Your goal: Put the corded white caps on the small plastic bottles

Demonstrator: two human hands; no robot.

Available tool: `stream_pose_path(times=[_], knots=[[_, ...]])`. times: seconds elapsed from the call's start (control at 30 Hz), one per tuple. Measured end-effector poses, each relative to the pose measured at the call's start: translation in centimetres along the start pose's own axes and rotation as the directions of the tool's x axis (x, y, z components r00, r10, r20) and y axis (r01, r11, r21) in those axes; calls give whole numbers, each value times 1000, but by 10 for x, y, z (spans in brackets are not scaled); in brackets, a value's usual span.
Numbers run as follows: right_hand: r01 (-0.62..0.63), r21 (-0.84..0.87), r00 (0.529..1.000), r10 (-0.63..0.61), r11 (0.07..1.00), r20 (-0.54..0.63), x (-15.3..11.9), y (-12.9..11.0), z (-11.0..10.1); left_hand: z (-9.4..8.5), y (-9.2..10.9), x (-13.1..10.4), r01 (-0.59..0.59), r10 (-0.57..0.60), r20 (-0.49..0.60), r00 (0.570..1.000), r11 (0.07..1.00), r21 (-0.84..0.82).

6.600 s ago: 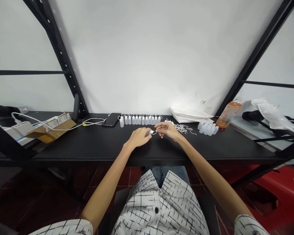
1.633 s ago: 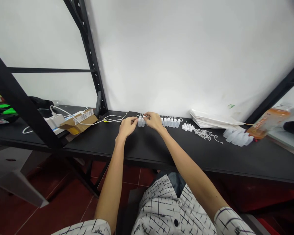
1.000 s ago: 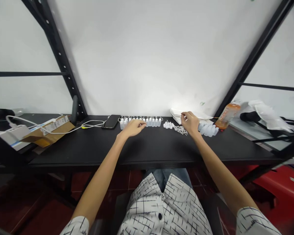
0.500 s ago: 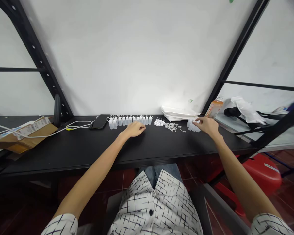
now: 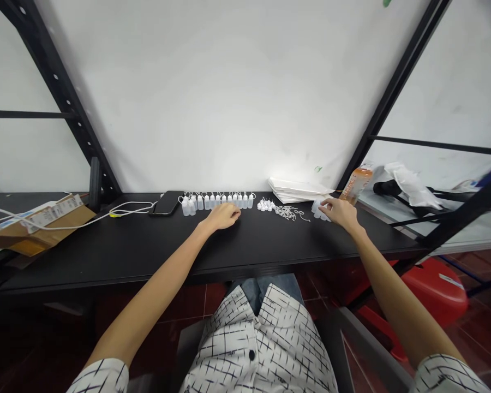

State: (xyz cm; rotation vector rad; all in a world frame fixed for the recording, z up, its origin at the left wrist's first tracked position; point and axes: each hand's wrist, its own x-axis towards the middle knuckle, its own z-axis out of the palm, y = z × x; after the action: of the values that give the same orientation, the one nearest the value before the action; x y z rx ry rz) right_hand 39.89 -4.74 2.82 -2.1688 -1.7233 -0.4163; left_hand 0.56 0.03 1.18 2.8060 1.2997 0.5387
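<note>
My left hand (image 5: 224, 216) rests on the black tabletop with its fingers curled closed; what they hold, if anything, is hidden. Just behind it stands a row of small translucent dropper bottles (image 5: 186, 207) with white caps and thin loops of cord. On the right, my right hand (image 5: 339, 212) has its thumb and fingertips pinched at a cluster of capless small bottles (image 5: 317, 207), partly covering them. Between the hands lie a little pile of white pointed caps (image 5: 265, 204) and a heap of short white cords (image 5: 286, 212).
A stack of white paper (image 5: 297, 191) lies against the wall, beside an orange-labelled bottle (image 5: 357, 183). Leftward are a phone (image 5: 166, 203), a white cable (image 5: 106, 216) and an open cardboard box (image 5: 53, 221). Black shelf posts flank the table; a red stool (image 5: 437, 289) stands below right.
My right hand has shifted slightly left over the cluster of small bottles, fingers still pinched. The left hand has barely moved.
</note>
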Motion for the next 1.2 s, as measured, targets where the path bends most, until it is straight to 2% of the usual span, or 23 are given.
stream_pose_path(times=[0.17, 0.33, 0.43, 0.53, 0.63, 0.73, 0.83, 0.9, 0.97, 1.0, 1.07, 1.13, 1.2], knots=[[82, 127, 991, -68, 989, -113, 2, -14, -12, -1, -2, -2, 3, -3, -9, 1000, 1000, -11], [234, 346, 961, -162, 908, -223, 5, -51, -29, -3, -1, -3, 13, -16, -41, 999, 997, -78], [332, 537, 943, -250, 775, -221, 3, -86, -29, -7, 3, -4, 8, -15, -58, 998, 993, -117], [379, 707, 917, -348, 597, -196, -3, -125, -19, -9, 7, -5, 18, -35, -74, 997, 977, -211], [302, 843, 895, -436, 445, -91, -11, -164, -4, -8, 10, -4, 9, -40, -96, 995, 954, -298], [258, 917, 854, -515, 303, -70, -19, -196, 10, -6, 9, -3, -18, -20, -114, 993, 946, -323], [227, 944, 834, -548, 241, -61, -23, -216, 21, -5, 5, -2, -24, -8, -101, 995, 950, -310], [220, 944, 834, -549, 247, -51, -22, -218, 25, -5, 2, -2, 1, -29, -91, 995, 955, -298], [244, 920, 858, -510, 307, -58, -17, -211, 28, -5, 1, -2, 21, -49, -92, 995, 959, -282], [268, 889, 883, -464, 370, -73, -14, -203, 29, -5, 0, -2, 26, -54, -94, 994, 961, -275], [310, 753, 940, -308, 581, -149, -8, -179, 29, -5, 0, -3, 38, -63, -92, 994, 967, -253], [282, 537, 953, -166, 795, -254, -4, -149, 29, -5, 1, -3, 67, -85, -72, 994, 973, -222], [176, 358, 948, -59, 917, -314, -5, -118, 30, -3, 2, -3, 99, -109, -45, 993, 977, -189]])
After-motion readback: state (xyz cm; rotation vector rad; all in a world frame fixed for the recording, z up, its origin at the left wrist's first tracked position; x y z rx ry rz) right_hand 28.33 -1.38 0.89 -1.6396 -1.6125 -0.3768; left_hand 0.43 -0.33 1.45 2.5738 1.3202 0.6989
